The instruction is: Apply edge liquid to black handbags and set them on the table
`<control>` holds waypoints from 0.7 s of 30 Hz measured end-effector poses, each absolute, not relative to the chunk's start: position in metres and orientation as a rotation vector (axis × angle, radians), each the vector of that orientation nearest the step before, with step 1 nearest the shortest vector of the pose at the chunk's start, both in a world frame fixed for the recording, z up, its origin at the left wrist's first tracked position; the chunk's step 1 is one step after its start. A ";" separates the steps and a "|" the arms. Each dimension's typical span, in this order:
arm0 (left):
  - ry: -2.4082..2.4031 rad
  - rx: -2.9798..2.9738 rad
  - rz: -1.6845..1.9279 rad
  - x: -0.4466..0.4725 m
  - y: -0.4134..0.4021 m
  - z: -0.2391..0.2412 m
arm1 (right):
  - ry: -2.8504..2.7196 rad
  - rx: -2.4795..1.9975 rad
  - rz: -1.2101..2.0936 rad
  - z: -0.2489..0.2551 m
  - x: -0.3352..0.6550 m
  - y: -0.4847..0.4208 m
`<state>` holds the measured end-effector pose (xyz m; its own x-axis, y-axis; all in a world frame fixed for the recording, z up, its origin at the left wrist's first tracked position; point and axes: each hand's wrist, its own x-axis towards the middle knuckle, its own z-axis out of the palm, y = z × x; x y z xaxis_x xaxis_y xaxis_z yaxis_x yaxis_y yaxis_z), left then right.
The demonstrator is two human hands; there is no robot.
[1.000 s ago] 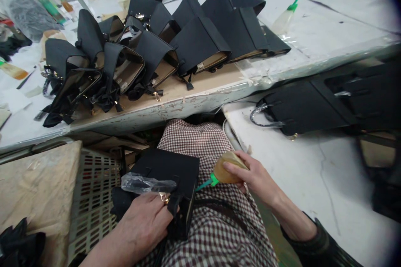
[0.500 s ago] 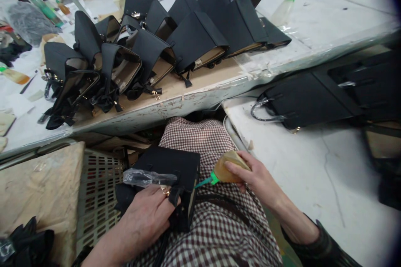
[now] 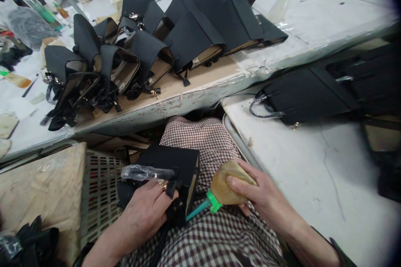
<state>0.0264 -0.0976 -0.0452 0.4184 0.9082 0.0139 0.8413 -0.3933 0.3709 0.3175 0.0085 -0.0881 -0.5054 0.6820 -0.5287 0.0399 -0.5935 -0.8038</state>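
A small black handbag [image 3: 171, 167] rests on my lap, over a checked skirt. My left hand [image 3: 144, 212] is closed on the bag's near side, fingers by its strap and gold ring, next to a plastic-wrapped handle [image 3: 147, 172]. My right hand [image 3: 263, 198] grips a squeezable amber glue bottle [image 3: 227, 183]. The bottle's green nozzle [image 3: 199, 210] points into the bag's open side edge and touches it.
A row of several black bags [image 3: 150, 50] stands with flaps open on the worktable [image 3: 175, 102] ahead. Another black bag [image 3: 307, 96] lies on the white side table [image 3: 300, 167] at right. A second glue bottle [image 3: 280, 4] lies farther back. A slotted crate [image 3: 100, 187] sits at lower left.
My right hand has lowered the glue bottle and moved its nozzle down along the bag's side edge. The left hand keeps its hold on the bag.
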 end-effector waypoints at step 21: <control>1.493 2.388 0.353 0.026 -0.092 -0.040 | -1.590 -1.648 1.465 -0.115 0.317 0.031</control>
